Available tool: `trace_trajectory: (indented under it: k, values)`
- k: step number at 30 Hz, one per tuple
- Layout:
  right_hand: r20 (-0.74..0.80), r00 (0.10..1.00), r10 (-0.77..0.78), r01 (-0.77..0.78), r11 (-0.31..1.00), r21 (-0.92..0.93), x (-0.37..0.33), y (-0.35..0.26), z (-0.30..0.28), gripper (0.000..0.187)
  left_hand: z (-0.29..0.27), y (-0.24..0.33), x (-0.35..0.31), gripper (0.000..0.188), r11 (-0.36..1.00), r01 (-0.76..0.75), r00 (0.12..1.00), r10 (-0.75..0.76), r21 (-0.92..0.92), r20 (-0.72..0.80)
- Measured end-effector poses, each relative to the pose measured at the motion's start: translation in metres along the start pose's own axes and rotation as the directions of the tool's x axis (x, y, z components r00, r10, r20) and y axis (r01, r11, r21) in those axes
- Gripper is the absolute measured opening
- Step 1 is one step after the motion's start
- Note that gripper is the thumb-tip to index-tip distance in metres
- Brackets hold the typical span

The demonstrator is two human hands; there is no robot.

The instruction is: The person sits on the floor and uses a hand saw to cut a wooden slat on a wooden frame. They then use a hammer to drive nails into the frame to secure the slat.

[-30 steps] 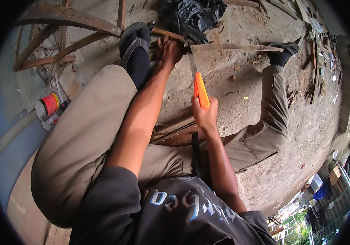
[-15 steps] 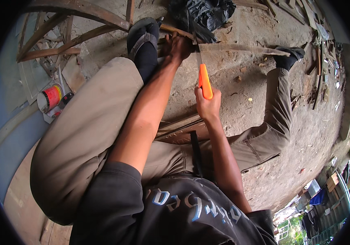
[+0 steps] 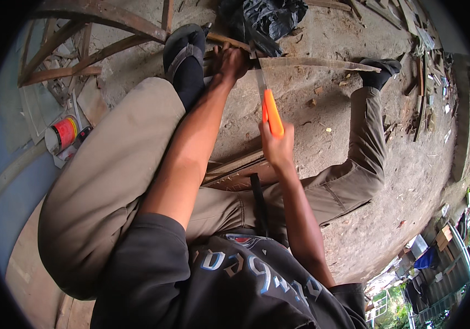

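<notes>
The orange-handled saw (image 3: 273, 112) is gripped in the closed right hand (image 3: 279, 145), blade (image 3: 260, 75) by the wood strip (image 3: 311, 63) just right of the left hand (image 3: 232, 64). Left's exact grip can't be told, but knuckles could get nicked if the blade skips.

R hand (image 3: 277, 145) gripping orange handle of handsaw (image 3: 270, 107), blade pointing up/fwd, at near end of pale wood strip (image 3: 317, 64); strip runs R, far end by R foot (image 3: 377, 71). L hand (image 3: 230, 63) down just L of blade, nr sandalled L foot (image 3: 185, 52); exact grip unclear. Blk plastic bag (image 3: 276, 22) beyond blade. Wooden frame (image 3: 95, 16) upper L, red/ylw can (image 3: 63, 133) below it. Wood scraps (image 3: 422, 93) along R side of dusty flr (image 3: 399, 181).
</notes>
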State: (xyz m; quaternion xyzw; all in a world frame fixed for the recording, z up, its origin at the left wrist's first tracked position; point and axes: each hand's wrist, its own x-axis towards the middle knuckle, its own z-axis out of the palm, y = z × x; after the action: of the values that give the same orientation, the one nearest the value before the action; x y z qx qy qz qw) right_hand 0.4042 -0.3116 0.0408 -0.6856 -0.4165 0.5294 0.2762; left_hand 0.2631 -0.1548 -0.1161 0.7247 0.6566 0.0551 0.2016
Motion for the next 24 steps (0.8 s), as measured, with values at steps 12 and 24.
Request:
trace_trajectory:
  k: [12, 24]
  values:
    - [0.051, 0.998, -0.046, 0.051, 0.994, -0.1, -0.022, -0.015, -0.002, 0.03, 0.071, -0.075, 0.004, 0.02, 0.982, -0.177, 0.82, 0.187, 0.07, -0.542]
    - [-0.055, 0.962, -0.267, 0.268, 0.963, 0.009, -0.04, 0.028, -0.002, 0.014, 0.035, -0.043, -0.011, 0.031, 0.991, -0.057, 0.899, 0.0, -0.118, -0.437]
